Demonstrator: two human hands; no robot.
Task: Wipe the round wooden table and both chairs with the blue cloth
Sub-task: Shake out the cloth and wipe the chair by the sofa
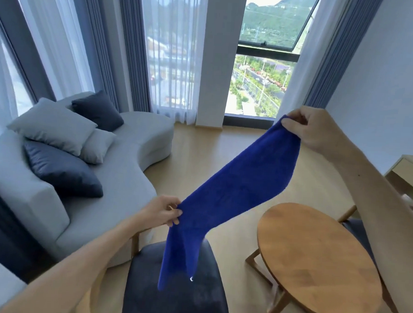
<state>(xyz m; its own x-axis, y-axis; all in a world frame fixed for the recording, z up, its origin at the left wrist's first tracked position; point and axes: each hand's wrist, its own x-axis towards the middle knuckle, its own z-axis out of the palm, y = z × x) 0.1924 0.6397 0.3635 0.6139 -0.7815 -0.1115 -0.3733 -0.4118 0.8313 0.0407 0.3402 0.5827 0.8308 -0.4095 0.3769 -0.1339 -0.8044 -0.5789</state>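
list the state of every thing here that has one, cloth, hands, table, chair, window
blue cloth: held in the air, stretched between both hands, one end hanging
left hand: pinches the cloth's lower end
right hand: pinches the cloth's upper end
round wooden table: bare top, cloth not on it
dark chair: seat unoccupied
upper window: tilted open

A: What sort of place is shown?
B: A home or apartment living room. Evidence: a curved grey sofa with cushions, floor-length curtains and tall windows over a street.
A: Further indicators?
B: A round wooden counter, a dark upholstered chair, and a light wood floor.
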